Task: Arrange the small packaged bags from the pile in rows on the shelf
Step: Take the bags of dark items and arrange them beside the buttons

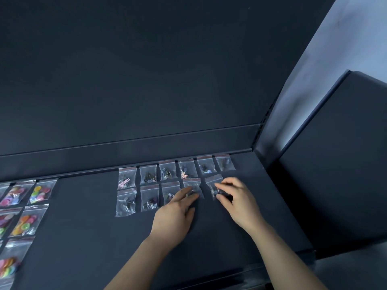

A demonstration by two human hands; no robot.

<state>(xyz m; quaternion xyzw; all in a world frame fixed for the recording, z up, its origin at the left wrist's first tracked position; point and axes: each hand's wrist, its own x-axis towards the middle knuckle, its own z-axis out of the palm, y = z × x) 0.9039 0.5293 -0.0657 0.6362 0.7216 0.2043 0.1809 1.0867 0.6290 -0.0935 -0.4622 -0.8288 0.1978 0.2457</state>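
On the left of the dark shelf [83, 216], well apart from the work, lie bigger bags of coloured pieces [27, 220], several cut off by the frame's edge. A dark back wall [125, 80] rises behind the shelf and a side panel [335, 164] closes it on the right. Nothing stands between the hands and the small bags.

The contents of the small bags are too small and dim to name, apart from a pink piece in the leftmost one. Both hands cover the lower ends of the bags they touch, and the right hand's fingers are blurred.

The back row [167, 170] holds six small bags against the rear lip, the front row [149, 197] just before it; all lie flat, long axis running front to back, red seal strips away from the person. The left hand [173, 218] rests straight fingers on the fourth bag [193, 184] of the front row. The right hand [236, 201], fingers curled, pinches the tilted bag [212, 182] beside it, whose top leans left.
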